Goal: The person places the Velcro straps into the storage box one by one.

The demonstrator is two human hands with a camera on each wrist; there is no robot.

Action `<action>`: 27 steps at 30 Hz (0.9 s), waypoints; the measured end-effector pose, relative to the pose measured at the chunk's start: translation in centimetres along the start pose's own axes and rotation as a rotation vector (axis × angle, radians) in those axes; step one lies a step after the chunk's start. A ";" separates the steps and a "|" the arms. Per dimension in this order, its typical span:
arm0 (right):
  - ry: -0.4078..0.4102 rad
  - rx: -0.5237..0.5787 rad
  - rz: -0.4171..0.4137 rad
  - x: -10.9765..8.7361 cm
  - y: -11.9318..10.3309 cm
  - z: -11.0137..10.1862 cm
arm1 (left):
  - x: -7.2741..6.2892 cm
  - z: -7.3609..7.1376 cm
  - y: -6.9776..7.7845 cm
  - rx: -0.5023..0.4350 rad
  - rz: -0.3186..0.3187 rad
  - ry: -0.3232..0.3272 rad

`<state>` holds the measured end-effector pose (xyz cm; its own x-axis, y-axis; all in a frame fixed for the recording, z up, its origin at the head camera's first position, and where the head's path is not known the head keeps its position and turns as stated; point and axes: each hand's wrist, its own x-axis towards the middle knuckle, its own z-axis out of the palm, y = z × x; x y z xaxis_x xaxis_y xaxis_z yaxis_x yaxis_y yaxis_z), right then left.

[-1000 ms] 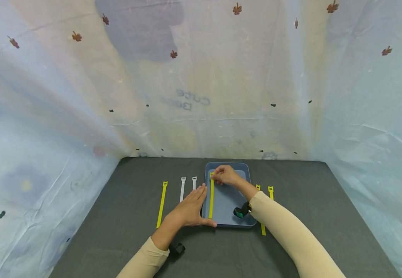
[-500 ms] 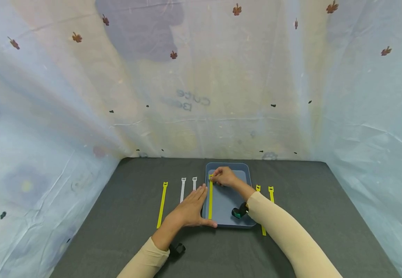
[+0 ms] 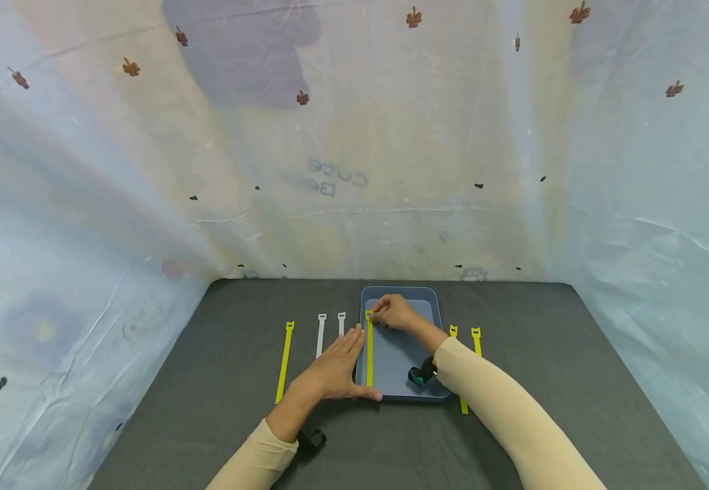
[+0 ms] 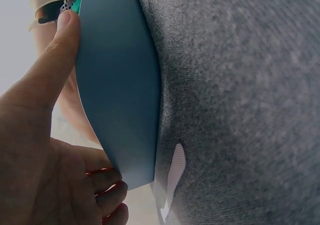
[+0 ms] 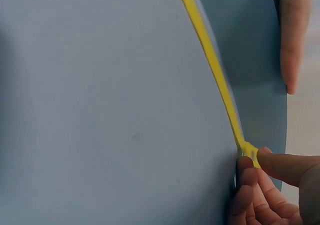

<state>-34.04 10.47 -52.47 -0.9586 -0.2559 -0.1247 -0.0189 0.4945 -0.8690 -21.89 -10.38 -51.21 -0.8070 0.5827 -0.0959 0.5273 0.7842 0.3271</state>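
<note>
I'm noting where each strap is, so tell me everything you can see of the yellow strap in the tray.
The yellow strap is long, narrow and flat, with a wider, partly covered far end; whether it is fabric or plastic, I can't tell. It sits inside the blue-grey tray, along the left side, running near to far and almost straight in the head view; the right wrist view shows a bend by the wider end. The right hand pinches that end.

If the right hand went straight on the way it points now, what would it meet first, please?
Beyond the yellow strap it pinches, the right hand would probably meet the tray's left wall first, though the hand's height is hard to judge.
</note>
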 end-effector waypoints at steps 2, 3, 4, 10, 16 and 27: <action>0.002 0.002 0.006 -0.1 -0.1 -0.1 | 0.0 0.0 0.0 -0.003 0.000 0.001; 0.003 0.005 0.010 -0.2 -0.2 -0.2 | 0.0 0.0 0.0 -0.006 0.000 0.001; 0.003 0.006 0.010 -0.3 -0.2 -0.3 | 0.0 0.0 0.0 -0.005 -0.002 0.001; -0.022 -0.007 0.006 -0.9 -0.6 -0.8 | 0.0 -0.1 -0.1 -0.001 -0.011 -0.005; -0.054 -0.058 -0.016 -1.8 -1.2 -2.0 | 0.1 -0.1 -0.3 -0.014 -0.022 -0.018; -0.070 -0.146 -0.149 -4.1 -1.8 -5.1 | 0.1 0.0 0.0 -0.030 -0.019 -0.019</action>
<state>-31.53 14.92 -47.97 -0.9202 -0.3897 -0.0370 -0.2052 0.5608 -0.8021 -22.03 -10.33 -51.22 -0.8111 0.5723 -0.1204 0.5038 0.7884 0.3530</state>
